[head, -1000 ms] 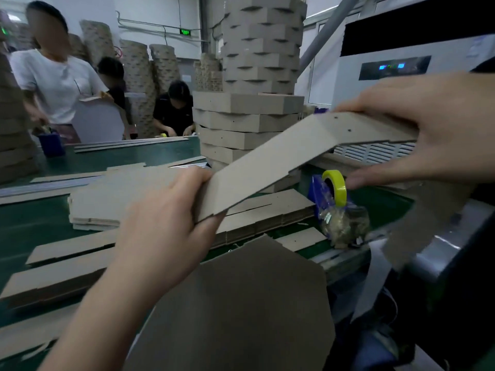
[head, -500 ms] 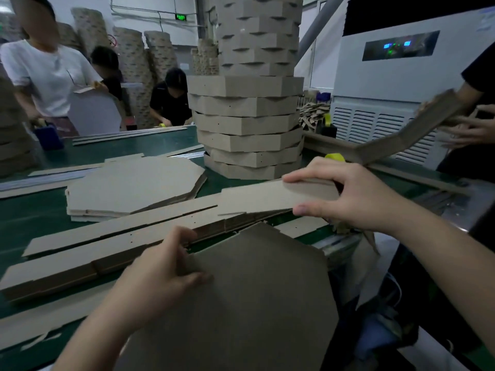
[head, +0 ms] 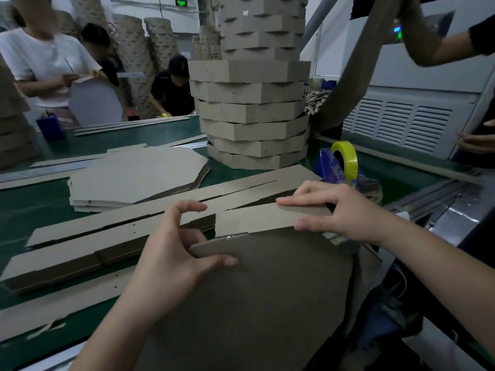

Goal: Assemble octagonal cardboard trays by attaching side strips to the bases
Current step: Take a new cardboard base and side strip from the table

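Fingers of the left hand (head: 171,258) grip the far-left edge of the big brown octagonal cardboard base (head: 254,303), at the green table's (head: 32,210) near edge. The right hand (head: 340,210) pinches the grey-brown cardboard side strip (head: 262,219), which stands against the base's far edge.

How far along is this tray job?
Done: a stack of finished trays. In hand: left hand grips an octagonal base, right hand holds a side strip along its far edge. Left: a pile of flat bases and loose strips.
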Tool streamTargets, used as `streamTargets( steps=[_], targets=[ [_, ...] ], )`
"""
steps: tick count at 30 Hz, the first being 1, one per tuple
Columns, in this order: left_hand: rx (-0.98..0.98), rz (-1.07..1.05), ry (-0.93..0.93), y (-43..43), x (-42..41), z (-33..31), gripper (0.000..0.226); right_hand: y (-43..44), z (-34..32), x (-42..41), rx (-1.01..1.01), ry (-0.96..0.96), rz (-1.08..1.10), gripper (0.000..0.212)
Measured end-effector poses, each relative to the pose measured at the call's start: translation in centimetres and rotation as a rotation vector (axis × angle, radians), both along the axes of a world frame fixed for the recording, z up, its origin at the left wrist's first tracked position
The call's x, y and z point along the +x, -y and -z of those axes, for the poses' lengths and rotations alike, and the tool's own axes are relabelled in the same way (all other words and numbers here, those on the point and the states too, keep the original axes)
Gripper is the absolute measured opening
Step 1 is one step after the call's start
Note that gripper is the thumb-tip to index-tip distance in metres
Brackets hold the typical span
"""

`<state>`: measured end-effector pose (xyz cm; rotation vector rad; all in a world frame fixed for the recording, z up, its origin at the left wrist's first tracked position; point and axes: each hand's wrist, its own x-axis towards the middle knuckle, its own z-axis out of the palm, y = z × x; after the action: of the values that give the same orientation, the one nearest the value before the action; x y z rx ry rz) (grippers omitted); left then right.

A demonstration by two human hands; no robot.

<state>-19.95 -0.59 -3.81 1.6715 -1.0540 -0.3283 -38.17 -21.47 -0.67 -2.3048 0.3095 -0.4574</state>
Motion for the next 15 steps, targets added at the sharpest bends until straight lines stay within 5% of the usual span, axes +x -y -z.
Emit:
streamTargets(
  steps=[15],
  targets=[
    [0.029,-0.165,0.137,0.3,-0.4,0.4,0.092,0.6,0.2,2.8,-0.022,-0.156,-0.211,0.045]
  ],
)
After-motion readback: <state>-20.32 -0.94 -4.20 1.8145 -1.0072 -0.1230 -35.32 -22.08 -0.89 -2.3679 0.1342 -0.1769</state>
